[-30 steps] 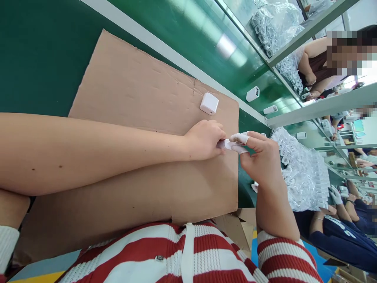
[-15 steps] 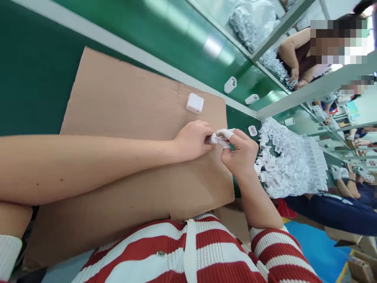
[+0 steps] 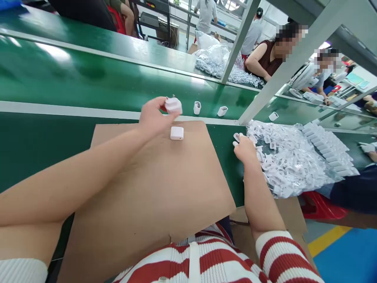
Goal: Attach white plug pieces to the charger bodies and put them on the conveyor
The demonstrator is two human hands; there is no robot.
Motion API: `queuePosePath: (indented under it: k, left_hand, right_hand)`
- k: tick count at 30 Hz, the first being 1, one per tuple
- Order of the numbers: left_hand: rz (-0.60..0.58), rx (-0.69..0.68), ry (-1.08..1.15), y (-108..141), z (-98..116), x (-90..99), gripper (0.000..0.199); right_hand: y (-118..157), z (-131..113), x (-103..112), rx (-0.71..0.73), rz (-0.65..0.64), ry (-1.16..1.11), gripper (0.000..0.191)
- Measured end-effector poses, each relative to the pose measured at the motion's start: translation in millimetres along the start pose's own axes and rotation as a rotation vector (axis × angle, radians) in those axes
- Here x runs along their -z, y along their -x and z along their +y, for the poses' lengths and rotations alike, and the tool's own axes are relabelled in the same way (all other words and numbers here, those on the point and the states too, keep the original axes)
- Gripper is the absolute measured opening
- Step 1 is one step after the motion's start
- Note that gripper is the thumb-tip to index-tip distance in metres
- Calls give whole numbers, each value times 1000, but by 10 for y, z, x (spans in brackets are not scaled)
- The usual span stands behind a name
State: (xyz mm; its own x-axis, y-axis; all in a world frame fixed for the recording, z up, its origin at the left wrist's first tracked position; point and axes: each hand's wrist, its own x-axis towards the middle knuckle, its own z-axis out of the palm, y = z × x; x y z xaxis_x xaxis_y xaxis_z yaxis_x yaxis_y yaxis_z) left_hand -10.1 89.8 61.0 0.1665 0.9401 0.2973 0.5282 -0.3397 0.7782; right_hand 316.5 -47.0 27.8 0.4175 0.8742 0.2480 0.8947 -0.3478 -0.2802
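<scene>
My left hand [image 3: 154, 118] holds a white plastic piece [image 3: 173, 105] by its edge, raised over the far rim of the bench. Just below it a white square case [image 3: 177, 133] lies on the cardboard sheet [image 3: 165, 184]. My right hand [image 3: 245, 148], with white covers on its fingertips, is closed at a small white part [image 3: 236, 136] on the green surface, at the left edge of a heap of white parts [image 3: 288, 157] in clear plastic. The fingers partly hide that small part.
White housings [image 3: 197, 107] stand or lie on the green conveyor [image 3: 118, 82] beyond the bench rim. A slanted metal post [image 3: 271, 90] rises at the right. Across the line a person [image 3: 265, 59] works beside bagged parts.
My hands, together before, are now apart. The left has moved up and away with a white piece; the right has reached to the heap. The view has turned and shows more of the conveyor.
</scene>
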Motion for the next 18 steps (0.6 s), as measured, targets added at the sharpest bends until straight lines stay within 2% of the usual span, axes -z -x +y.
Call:
queuePosePath:
  k: [3, 6, 8, 9, 11, 12, 13, 15, 16, 18]
  left_hand:
    - [15, 108, -125, -491, -384, 91, 39]
    - [-40, 189, -229, -726, -660, 168, 51]
    - [-18, 242, -271, -753, -697, 189, 62]
    - [44, 240, -299, -744, -670, 183, 68]
    - [180, 121, -363, -714, -547, 127, 81]
    - [206, 27, -396, -705, -463, 74, 83]
    - [175, -61, -429, -706, -372, 4, 82]
    - [3, -117, -497, -746, -192, -180, 85]
    - [-88, -96, -527, -786, -109, -289, 90]
    - [-357, 38, -573, -891, 45, -519, 98]
  right_hand:
    - [14, 9, -36, -8, -10, -15, 26]
    - [70, -51, -18, 6, -35, -78, 16]
    - [104, -108, 5, 7, -85, -246, 10]
    - [120, -143, 19, -4, -118, -376, 11]
    - [155, -226, 53, -38, -191, -668, 18]
    - [175, -273, 72, -45, -226, -802, 23]
    - [198, -322, 92, -41, -256, -913, 27]
    - [255, -416, 132, -21, -305, -1072, 36]
    - [288, -458, 151, -10, -325, -1121, 39]
    - [361, -535, 184, 22, -357, -1163, 43]
